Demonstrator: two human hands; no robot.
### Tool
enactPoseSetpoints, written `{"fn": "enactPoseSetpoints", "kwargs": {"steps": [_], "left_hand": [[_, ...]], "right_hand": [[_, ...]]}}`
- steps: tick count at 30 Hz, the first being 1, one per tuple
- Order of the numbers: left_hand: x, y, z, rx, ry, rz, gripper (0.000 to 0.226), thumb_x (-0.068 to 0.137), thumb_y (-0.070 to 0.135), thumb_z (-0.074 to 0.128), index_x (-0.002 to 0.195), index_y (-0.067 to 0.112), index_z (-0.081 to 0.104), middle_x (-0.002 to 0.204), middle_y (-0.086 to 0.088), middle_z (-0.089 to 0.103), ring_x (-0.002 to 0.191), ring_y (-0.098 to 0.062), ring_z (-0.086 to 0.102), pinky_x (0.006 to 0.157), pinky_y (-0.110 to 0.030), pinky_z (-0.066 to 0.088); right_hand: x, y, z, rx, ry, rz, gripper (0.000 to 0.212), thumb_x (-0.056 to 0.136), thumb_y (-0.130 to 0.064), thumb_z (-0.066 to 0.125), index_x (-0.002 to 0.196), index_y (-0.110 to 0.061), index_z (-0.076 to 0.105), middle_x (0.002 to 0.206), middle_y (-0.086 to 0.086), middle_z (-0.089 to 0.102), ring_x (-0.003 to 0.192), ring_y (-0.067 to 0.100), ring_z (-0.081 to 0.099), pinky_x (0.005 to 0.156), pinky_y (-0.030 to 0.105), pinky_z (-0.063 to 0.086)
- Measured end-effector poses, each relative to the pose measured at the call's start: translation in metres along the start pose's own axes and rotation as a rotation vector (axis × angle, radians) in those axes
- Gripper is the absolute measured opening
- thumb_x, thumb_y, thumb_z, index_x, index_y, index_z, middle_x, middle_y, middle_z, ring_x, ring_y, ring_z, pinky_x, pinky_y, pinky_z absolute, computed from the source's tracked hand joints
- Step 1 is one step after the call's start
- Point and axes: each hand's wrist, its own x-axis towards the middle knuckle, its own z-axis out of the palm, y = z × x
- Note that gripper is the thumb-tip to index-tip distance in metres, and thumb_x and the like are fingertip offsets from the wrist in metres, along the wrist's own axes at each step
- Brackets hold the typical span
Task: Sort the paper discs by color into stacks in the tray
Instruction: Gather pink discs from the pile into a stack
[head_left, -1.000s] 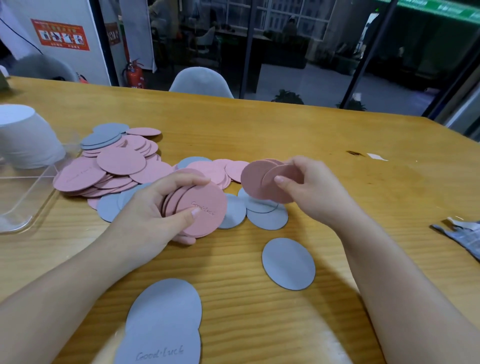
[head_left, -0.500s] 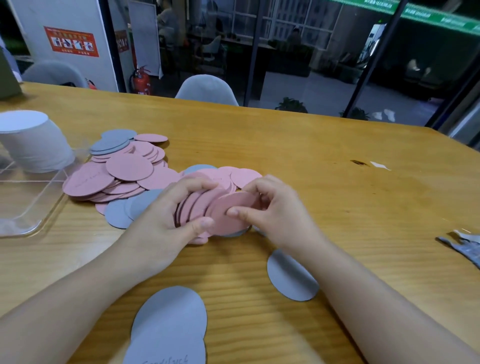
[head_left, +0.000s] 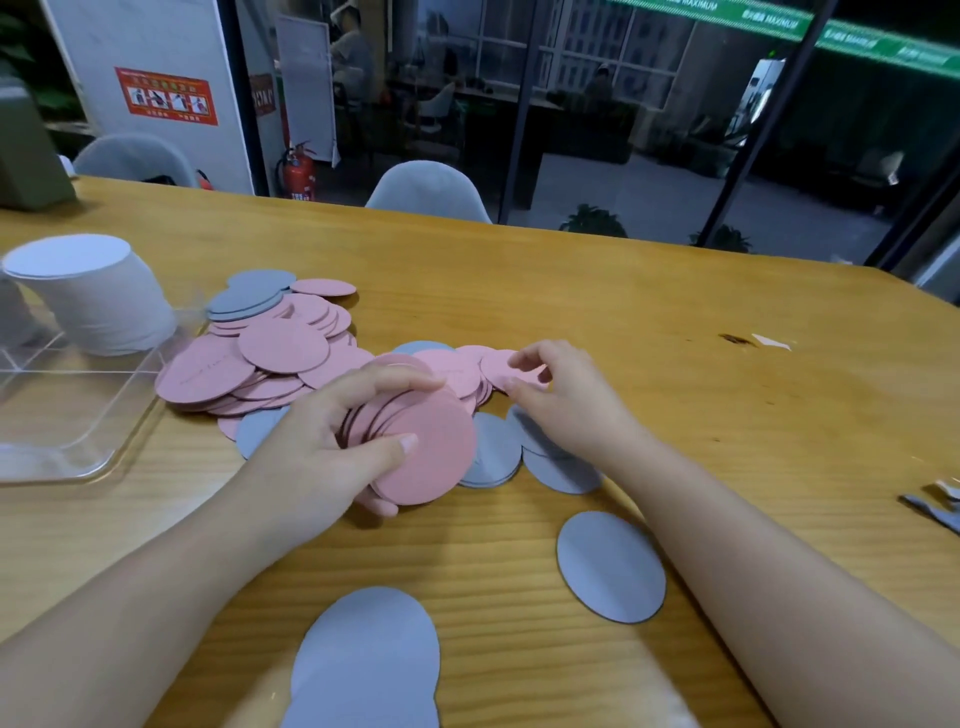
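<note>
From the head camera, the left hand (head_left: 332, 447) grips a fanned bunch of pink discs (head_left: 421, 452), thumb pressed on the front disc and fingers curled over the top edge, held just above the wooden surface (head_left: 675, 322). The right hand (head_left: 566, 400) reaches to the far side of the loose heap, and its fingertips (head_left: 519, 358) pinch the edge of another pink disc (head_left: 501, 366) that lies on the pile; whether that disc is already lifted clear I cannot tell.

The main heap of pink discs (head_left: 270, 358) spreads toward the left, with a few blue-grey discs (head_left: 249, 296) on its far end and more blue-grey ones (head_left: 550, 462) under and beside the hands. Two single blue-grey discs lie nearer the person, one (head_left: 610, 566) to the right and one (head_left: 369, 665) at the bottom edge. The clear tray (head_left: 78, 447) sits at the left, touching the heap's edge, and holds a tall white stack (head_left: 93, 296); no pink or blue-grey stack shows in it.

The step in hand looks like gathering pinks into one bunch. The next move calls for sliding the pinched disc free without dragging its neighbours, then tucking it against the bunch in the left hand with edges squared. The task seems far from done, since most discs are unsorted.
</note>
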Motion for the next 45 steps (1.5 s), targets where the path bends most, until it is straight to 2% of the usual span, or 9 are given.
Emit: {"fn": "enactPoseSetpoints", "kwargs": {"steps": [4,8,15,21,28,31,35,40,45], "left_hand": [[0.001,0.005,-0.006,-0.016,0.057,-0.029,0.037,0.064,0.014,0.062,0.086,0.041,0.073,0.103,0.025,0.063,0.081,-0.011,0.065,0.045,-0.035,0.055],[0.003,0.006,-0.010,-0.036,0.140,-0.056,0.037,0.065,0.010,0.066,0.083,0.043,0.072,0.104,0.026,0.063,0.084,-0.012,0.065,0.045,-0.036,0.056],[0.010,0.006,-0.015,-0.064,0.376,-0.086,0.054,0.083,-0.007,0.058,0.078,0.045,0.071,0.105,0.010,0.062,0.078,-0.028,0.067,0.041,-0.029,0.054],[0.011,0.006,-0.017,-0.084,0.401,-0.116,0.047,0.084,-0.007,0.058,0.084,0.038,0.069,0.105,0.007,0.061,0.076,-0.023,0.066,0.042,-0.030,0.054],[0.012,0.009,-0.022,-0.095,0.427,-0.120,0.049,0.083,-0.005,0.058,0.084,0.043,0.069,0.106,0.019,0.059,0.092,-0.025,0.064,0.044,-0.028,0.055],[0.012,0.010,-0.024,-0.100,0.428,-0.117,0.050,0.084,-0.004,0.058,0.083,0.044,0.069,0.108,0.021,0.059,0.095,-0.027,0.064,0.044,-0.028,0.055],[0.013,0.011,-0.024,-0.092,0.427,-0.117,0.053,0.083,-0.005,0.058,0.079,0.047,0.069,0.107,0.022,0.058,0.094,-0.025,0.064,0.043,-0.028,0.054],[0.012,0.011,-0.024,-0.100,0.425,-0.115,0.053,0.083,-0.005,0.057,0.078,0.047,0.069,0.105,0.024,0.058,0.091,-0.023,0.064,0.043,-0.027,0.054],[0.013,0.011,-0.025,-0.096,0.431,-0.108,0.051,0.083,-0.005,0.057,0.081,0.045,0.068,0.108,0.024,0.057,0.088,-0.020,0.065,0.043,-0.027,0.054]], "right_hand": [[0.021,-0.004,-0.004,-0.238,-0.123,0.093,0.057,0.093,-0.042,0.049,0.140,-0.013,0.037,0.140,0.006,0.044,0.130,0.025,0.029,0.105,0.030,0.023],[0.038,-0.003,-0.006,-0.274,-0.237,0.204,0.069,0.088,-0.045,0.057,0.144,-0.015,0.031,0.138,0.006,0.047,0.130,0.028,0.028,0.104,0.034,0.030],[0.039,-0.004,-0.012,-0.229,-0.070,0.109,0.022,0.094,-0.017,0.051,0.111,-0.013,0.063,0.113,0.012,0.060,0.113,0.030,0.048,0.094,0.036,0.040],[0.033,-0.033,-0.026,0.004,-0.202,0.002,0.013,0.099,-0.019,0.040,0.103,-0.020,0.052,0.097,-0.005,0.055,0.088,0.013,0.051,0.065,0.021,0.041],[0.035,-0.057,0.002,-0.080,-0.357,-0.020,0.031,0.100,-0.019,0.036,0.130,-0.014,0.045,0.129,0.006,0.046,0.121,0.021,0.038,0.093,0.028,0.032],[0.033,-0.057,0.007,-0.058,-0.466,0.000,0.039,0.098,-0.019,0.038,0.137,-0.022,0.040,0.139,0.000,0.043,0.126,0.016,0.040,0.089,0.023,0.033],[0.026,-0.058,0.006,-0.149,-0.502,-0.062,0.050,0.092,-0.019,0.048,0.140,-0.026,0.036,0.142,-0.005,0.040,0.128,0.015,0.038,0.093,0.025,0.040],[0.017,-0.066,-0.001,-0.227,-0.569,-0.158,0.062,0.086,-0.014,0.051,0.142,-0.030,0.032,0.144,-0.009,0.036,0.132,0.012,0.030,0.094,0.021,0.029],[0.014,-0.067,0.004,-0.312,-0.585,-0.223,0.064,0.082,-0.021,0.057,0.140,-0.033,0.032,0.142,-0.008,0.036,0.131,0.015,0.027,0.104,0.037,0.035]]}}
